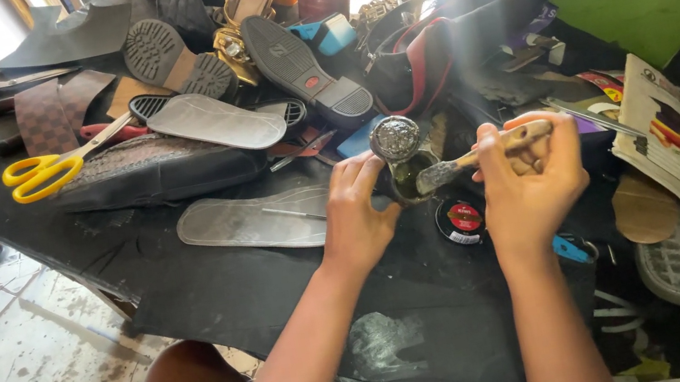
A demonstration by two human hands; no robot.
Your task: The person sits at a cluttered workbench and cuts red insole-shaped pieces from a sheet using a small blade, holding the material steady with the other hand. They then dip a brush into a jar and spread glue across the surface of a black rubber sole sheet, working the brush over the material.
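The left hand curls its fingers around a small open tin standing on the dark surface, its lid tipped up behind it; the right hand is closed around the handle of a brush, whose head rests at the tin's mouth; a round black tin with a red label lies just beside, between the wrists; a clear insole lies left of the left hand; yellow-handled scissors rest farther left, near a black shoe.
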